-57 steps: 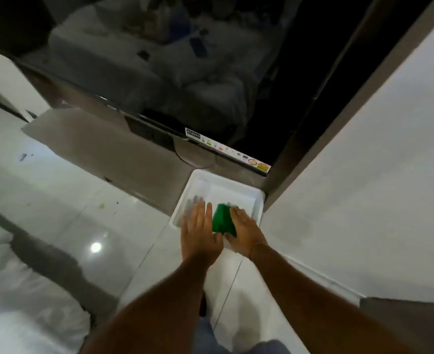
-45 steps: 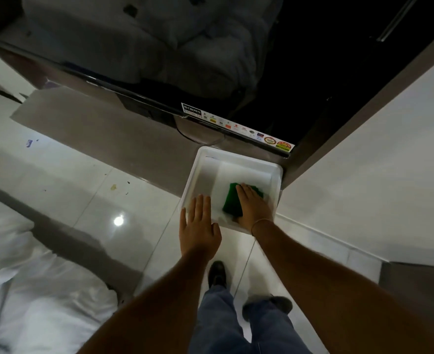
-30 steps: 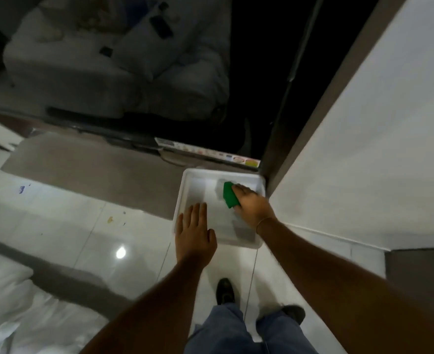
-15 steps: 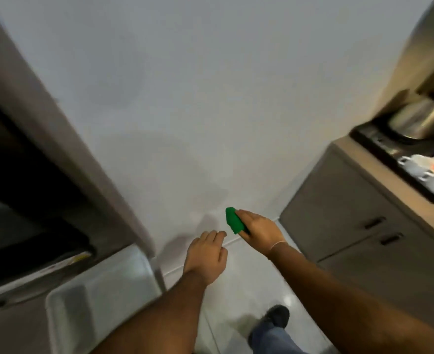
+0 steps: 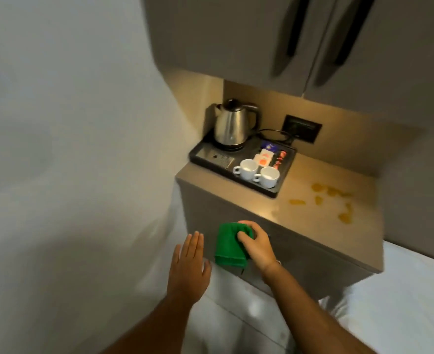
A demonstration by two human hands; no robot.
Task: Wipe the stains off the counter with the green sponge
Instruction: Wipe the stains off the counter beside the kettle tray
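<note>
My right hand [image 5: 255, 247] grips the green sponge [image 5: 228, 245] in the air, in front of the cabinet's face and below the counter's near edge. My left hand [image 5: 189, 264] hovers just left of the sponge, flat, fingers spread, holding nothing. The beige counter [image 5: 313, 226] lies ahead to the right. Several orange stains [image 5: 331, 200] are scattered across its right half, well beyond the sponge.
A black tray [image 5: 274, 191] takes up the counter's left part, carrying a steel kettle [image 5: 232, 126], two white cups [image 5: 258, 172] and sachets. A wall socket [image 5: 301, 127] sits behind it, cupboards hang above. White wall is on the left, white bedding on the right.
The view swung from the white floor tub, past the wall, to the counter. My right hand lifted the sponge out of the tub and carried it up toward the counter; my left hand followed.
</note>
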